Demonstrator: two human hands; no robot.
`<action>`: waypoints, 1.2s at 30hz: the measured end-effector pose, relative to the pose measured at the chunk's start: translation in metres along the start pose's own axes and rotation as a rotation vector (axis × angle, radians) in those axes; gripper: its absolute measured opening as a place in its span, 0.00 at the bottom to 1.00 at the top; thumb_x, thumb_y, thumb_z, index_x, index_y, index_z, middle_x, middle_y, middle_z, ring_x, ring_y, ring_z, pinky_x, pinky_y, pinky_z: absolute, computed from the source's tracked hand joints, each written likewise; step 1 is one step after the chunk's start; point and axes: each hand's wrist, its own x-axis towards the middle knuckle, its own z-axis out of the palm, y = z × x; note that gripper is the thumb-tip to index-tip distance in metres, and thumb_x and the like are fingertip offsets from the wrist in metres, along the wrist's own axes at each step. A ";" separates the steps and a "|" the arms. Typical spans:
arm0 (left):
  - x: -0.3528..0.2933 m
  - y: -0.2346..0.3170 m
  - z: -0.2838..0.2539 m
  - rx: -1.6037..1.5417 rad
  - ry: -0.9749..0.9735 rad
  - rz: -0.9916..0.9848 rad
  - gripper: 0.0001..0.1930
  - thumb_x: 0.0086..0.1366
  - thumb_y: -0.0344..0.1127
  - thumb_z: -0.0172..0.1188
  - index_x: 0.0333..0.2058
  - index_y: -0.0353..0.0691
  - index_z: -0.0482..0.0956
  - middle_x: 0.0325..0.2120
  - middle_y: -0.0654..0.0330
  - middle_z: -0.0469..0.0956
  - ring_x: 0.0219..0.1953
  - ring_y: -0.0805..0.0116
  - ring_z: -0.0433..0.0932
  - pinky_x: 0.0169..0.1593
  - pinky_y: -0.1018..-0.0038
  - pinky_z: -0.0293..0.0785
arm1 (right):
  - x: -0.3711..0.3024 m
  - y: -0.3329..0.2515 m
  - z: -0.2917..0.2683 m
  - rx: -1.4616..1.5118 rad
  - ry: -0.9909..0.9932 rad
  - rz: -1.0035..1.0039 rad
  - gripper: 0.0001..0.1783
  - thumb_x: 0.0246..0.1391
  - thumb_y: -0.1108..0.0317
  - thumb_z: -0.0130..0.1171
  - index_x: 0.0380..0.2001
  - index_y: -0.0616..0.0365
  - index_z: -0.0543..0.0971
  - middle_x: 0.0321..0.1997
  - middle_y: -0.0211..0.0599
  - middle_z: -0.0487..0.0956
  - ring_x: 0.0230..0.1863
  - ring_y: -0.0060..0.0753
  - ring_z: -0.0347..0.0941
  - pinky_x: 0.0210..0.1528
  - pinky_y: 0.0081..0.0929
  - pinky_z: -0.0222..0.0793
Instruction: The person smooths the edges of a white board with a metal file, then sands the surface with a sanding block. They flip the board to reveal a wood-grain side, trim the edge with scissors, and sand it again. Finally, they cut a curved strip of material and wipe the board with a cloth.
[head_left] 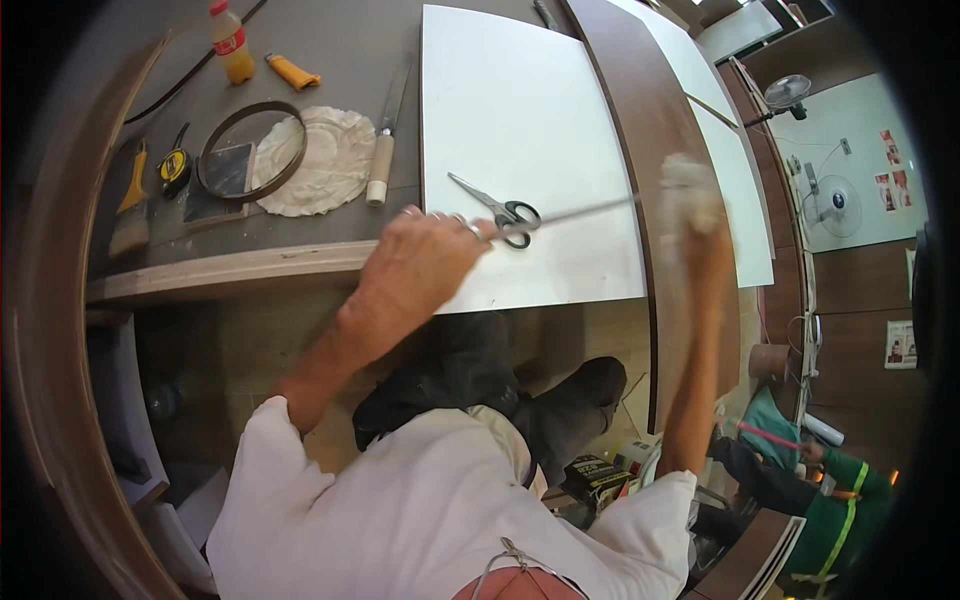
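My left hand (425, 258) is closed on one end of a long thin dark strip (590, 207), held above the white panel (530, 110). I cannot tell exactly what the strip is. My right hand (708, 240), smeared by motion, is at its other end, over a long brown board (650, 110), and grips a pale, whitish wad (687, 185) that looks like cloth. Scissors (500, 210) with dark handles lie on the white panel, just beneath the strip and beside my left hand.
On the grey table at left are a wooden-handled file (383, 165), a crumpled cream cloth (325, 160), a brown ring (207, 160), a tape measure (175, 170), a paintbrush (130, 210), a yellow tool (292, 72) and a drink bottle (232, 45). A person in green (850, 510) is at lower right.
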 end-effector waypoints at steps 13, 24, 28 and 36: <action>0.022 -0.132 -0.034 -0.031 0.270 -0.262 0.27 0.66 0.44 0.63 0.61 0.41 0.71 0.51 0.47 0.76 0.54 0.45 0.74 0.57 0.56 0.71 | -0.087 -0.076 0.046 0.326 -0.140 0.165 0.16 0.55 0.69 0.66 0.47 0.60 0.83 0.52 0.49 0.81 0.54 0.52 0.75 0.55 0.41 0.71; 0.095 -0.436 -0.038 -0.067 0.855 -0.414 0.25 0.51 0.44 0.77 0.40 0.36 0.76 0.41 0.51 0.76 0.44 0.51 0.75 0.51 0.58 0.71 | -0.110 -0.097 0.030 0.468 0.083 0.327 0.19 0.58 0.72 0.63 0.53 0.63 0.77 0.62 0.52 0.73 0.60 0.51 0.70 0.63 0.39 0.63; 0.083 -0.472 -0.043 -0.223 0.965 -0.481 0.21 0.54 0.40 0.75 0.43 0.40 0.79 0.40 0.56 0.81 0.43 0.58 0.81 0.52 0.67 0.75 | -0.122 -0.126 0.025 0.554 0.156 0.329 0.20 0.51 0.76 0.66 0.50 0.60 0.79 0.58 0.53 0.75 0.60 0.54 0.70 0.64 0.44 0.63; 0.146 -0.281 -0.139 -0.328 0.958 -0.102 0.24 0.66 0.41 0.67 0.56 0.35 0.73 0.51 0.54 0.79 0.51 0.61 0.80 0.56 0.65 0.74 | -0.115 -0.153 -0.017 0.990 0.288 0.358 0.20 0.55 0.72 0.67 0.50 0.63 0.78 0.48 0.45 0.82 0.50 0.41 0.78 0.56 0.35 0.71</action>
